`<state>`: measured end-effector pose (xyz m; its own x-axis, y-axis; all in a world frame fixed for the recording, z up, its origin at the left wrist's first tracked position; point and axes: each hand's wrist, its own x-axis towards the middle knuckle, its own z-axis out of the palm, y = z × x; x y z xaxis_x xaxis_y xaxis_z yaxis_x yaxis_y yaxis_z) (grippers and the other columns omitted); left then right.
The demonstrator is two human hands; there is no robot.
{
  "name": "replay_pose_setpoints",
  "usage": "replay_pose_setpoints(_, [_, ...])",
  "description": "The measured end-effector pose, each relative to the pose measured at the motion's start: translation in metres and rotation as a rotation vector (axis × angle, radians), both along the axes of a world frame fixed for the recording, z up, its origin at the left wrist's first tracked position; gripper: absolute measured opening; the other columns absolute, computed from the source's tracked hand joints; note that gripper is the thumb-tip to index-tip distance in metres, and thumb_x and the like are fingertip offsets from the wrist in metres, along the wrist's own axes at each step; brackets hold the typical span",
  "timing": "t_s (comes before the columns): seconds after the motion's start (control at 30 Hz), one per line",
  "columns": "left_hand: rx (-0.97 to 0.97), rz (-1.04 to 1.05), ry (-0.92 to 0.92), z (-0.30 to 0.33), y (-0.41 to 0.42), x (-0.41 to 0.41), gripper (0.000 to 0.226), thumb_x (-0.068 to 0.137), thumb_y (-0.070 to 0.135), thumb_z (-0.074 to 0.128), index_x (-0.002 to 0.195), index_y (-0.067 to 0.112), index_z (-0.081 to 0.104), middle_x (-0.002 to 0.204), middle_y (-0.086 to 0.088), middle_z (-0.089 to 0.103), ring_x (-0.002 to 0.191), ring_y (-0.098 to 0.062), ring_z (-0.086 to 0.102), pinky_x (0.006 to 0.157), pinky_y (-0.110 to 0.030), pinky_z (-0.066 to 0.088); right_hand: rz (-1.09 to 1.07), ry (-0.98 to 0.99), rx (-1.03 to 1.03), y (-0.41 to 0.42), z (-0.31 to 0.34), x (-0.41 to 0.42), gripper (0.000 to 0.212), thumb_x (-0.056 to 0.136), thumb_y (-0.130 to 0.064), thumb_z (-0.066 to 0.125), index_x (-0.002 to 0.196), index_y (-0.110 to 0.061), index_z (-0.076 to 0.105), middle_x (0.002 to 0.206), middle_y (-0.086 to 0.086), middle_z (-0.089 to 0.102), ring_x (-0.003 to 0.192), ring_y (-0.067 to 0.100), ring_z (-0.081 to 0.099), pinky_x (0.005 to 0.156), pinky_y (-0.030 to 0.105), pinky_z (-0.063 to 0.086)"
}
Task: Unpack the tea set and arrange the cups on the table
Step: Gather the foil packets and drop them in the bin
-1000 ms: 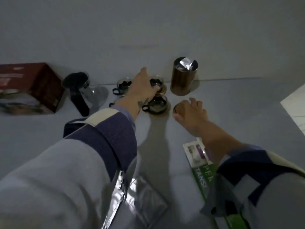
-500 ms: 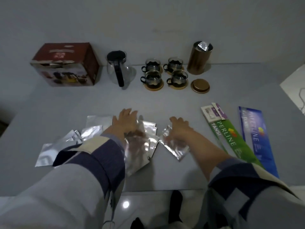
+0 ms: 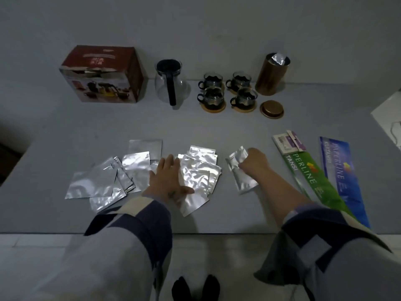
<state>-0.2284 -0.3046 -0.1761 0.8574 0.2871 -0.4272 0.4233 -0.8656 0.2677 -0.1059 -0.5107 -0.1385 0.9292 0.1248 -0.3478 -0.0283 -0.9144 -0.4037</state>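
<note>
Several glass cups (image 3: 212, 97) with dark holders stand on round wooden coasters at the back of the grey table (image 3: 217, 127), in two rows. A glass teapot (image 3: 171, 84) with a black handle stands left of them, and the red tea set box (image 3: 102, 74) is further left. My left hand (image 3: 168, 180) lies flat, fingers spread, on a pile of silver foil pouches (image 3: 198, 177). My right hand (image 3: 253, 162) is closed around a silver foil pouch (image 3: 239, 168) near the table's middle.
A brown canister (image 3: 271, 73) with a foil pouch sticking out stands right of the cups, its lid (image 3: 272, 108) in front. More foil pouches (image 3: 104, 181) lie at the left. Green (image 3: 308, 170) and blue (image 3: 340, 170) flat cartons lie at the right. The table's near edge is just below my arms.
Both hands have pulled back from the cups and the lid to the foil pouches at the front. The right hand has closed on one pouch and lifted its end.
</note>
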Motion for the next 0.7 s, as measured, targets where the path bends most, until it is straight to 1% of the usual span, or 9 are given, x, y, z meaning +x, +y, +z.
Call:
replay_pose_setpoints(0.07, [-0.002, 0.004, -0.005, 0.0, 0.0, -0.001, 0.117, 0.07, 0.06, 0.069, 0.153, 0.02, -0.004, 0.16, 0.001, -0.014, 0.148, -0.024, -0.013, 0.116, -0.056, 0.007, 0.042, 0.024, 0.12, 0.008, 0.017, 0.007, 0.035, 0.087, -0.015, 0.063, 0.118, 0.0, 0.057, 0.119, 0.017, 0.061, 0.109, 0.034, 0.059, 0.083, 0.031, 0.044])
replay_pose_setpoints(0.2, [0.012, 0.019, -0.037, -0.001, -0.001, -0.004, 0.121, 0.068, 0.065, 0.067, 0.152, 0.021, -0.007, 0.16, 0.003, -0.012, 0.148, -0.021, -0.011, 0.117, -0.053, 0.003, 0.073, 0.145, 0.431, 0.035, 0.036, -0.005, 0.024, 0.084, -0.012, 0.069, 0.106, -0.004, 0.062, 0.088, 0.008, 0.062, 0.064, 0.015, 0.058, 0.05, 0.023, 0.044])
replay_pose_setpoints(0.27, [0.087, 0.003, -0.113, -0.003, 0.0, -0.007, 0.123, 0.066, 0.074, 0.06, 0.152, 0.021, -0.01, 0.161, 0.004, -0.011, 0.148, -0.018, -0.01, 0.118, -0.053, 0.001, 0.102, 0.184, 0.466, 0.05, 0.023, -0.012, 0.025, 0.083, -0.011, 0.069, 0.106, -0.004, 0.064, 0.087, 0.007, 0.063, 0.063, 0.013, 0.057, 0.052, 0.022, 0.044])
replay_pose_setpoints(0.33, [0.137, 0.006, -0.163, -0.002, 0.005, -0.011, 0.122, 0.066, 0.078, 0.055, 0.151, 0.021, -0.011, 0.16, 0.004, -0.011, 0.148, -0.018, -0.011, 0.118, -0.052, -0.001, 0.14, 0.219, 0.451, 0.064, 0.004, -0.019, 0.029, 0.084, -0.016, 0.068, 0.111, -0.008, 0.062, 0.095, 0.006, 0.063, 0.075, 0.018, 0.061, 0.064, 0.027, 0.049])
replay_pose_setpoints(0.4, [0.163, 0.039, -0.141, 0.002, 0.013, -0.019, 0.119, 0.068, 0.076, 0.055, 0.151, 0.023, -0.012, 0.16, 0.003, -0.014, 0.148, -0.019, -0.013, 0.117, -0.054, -0.001, 0.226, 0.161, 0.264, 0.071, -0.014, -0.023, 0.05, 0.08, -0.036, 0.069, 0.125, -0.021, 0.054, 0.119, 0.005, 0.057, 0.106, 0.025, 0.056, 0.088, 0.034, 0.048])
replay_pose_setpoints(0.5, [0.177, 0.123, -0.043, 0.004, 0.025, -0.036, 0.117, 0.07, 0.073, 0.058, 0.151, 0.027, -0.012, 0.159, 0.003, -0.019, 0.147, -0.022, -0.018, 0.115, -0.058, -0.002, 0.328, 0.108, 0.014, 0.071, -0.021, -0.028, 0.102, 0.068, -0.061, 0.072, 0.149, -0.036, 0.015, 0.155, 0.005, 0.012, 0.14, 0.032, 0.016, 0.114, 0.047, 0.024])
replay_pose_setpoints(0.57, [0.156, 0.164, -0.004, 0.0, 0.028, -0.047, 0.113, 0.072, 0.072, 0.057, 0.151, 0.027, -0.011, 0.159, 0.001, -0.019, 0.146, -0.023, -0.019, 0.114, -0.059, -0.001, 0.337, 0.158, -0.019, 0.073, -0.019, -0.028, 0.125, 0.062, -0.062, 0.077, 0.152, -0.032, -0.006, 0.159, 0.005, -0.002, 0.146, 0.032, 0.003, 0.118, 0.049, 0.015])
replay_pose_setpoints(0.63, [0.125, 0.177, -0.006, -0.005, 0.028, -0.056, 0.108, 0.075, 0.073, 0.051, 0.152, 0.024, -0.008, 0.16, 0.0, -0.016, 0.147, -0.024, -0.015, 0.116, -0.06, 0.002, 0.323, 0.132, -0.014, 0.08, -0.02, -0.029, 0.129, 0.063, -0.051, 0.083, 0.152, -0.025, -0.007, 0.157, 0.01, 0.011, 0.144, 0.032, 0.015, 0.116, 0.044, 0.022])
replay_pose_setpoints(0.7, [0.117, 0.179, -0.015, -0.01, 0.029, -0.06, 0.105, 0.077, 0.076, 0.044, 0.152, 0.022, -0.006, 0.16, 0.0, -0.016, 0.148, -0.024, -0.013, 0.116, -0.059, 0.003, 0.246, 0.18, 0.165, 0.087, -0.016, -0.03, 0.122, 0.066, -0.031, 0.086, 0.152, -0.018, 0.002, 0.154, 0.011, 0.024, 0.14, 0.03, 0.029, 0.11, 0.036, 0.032])
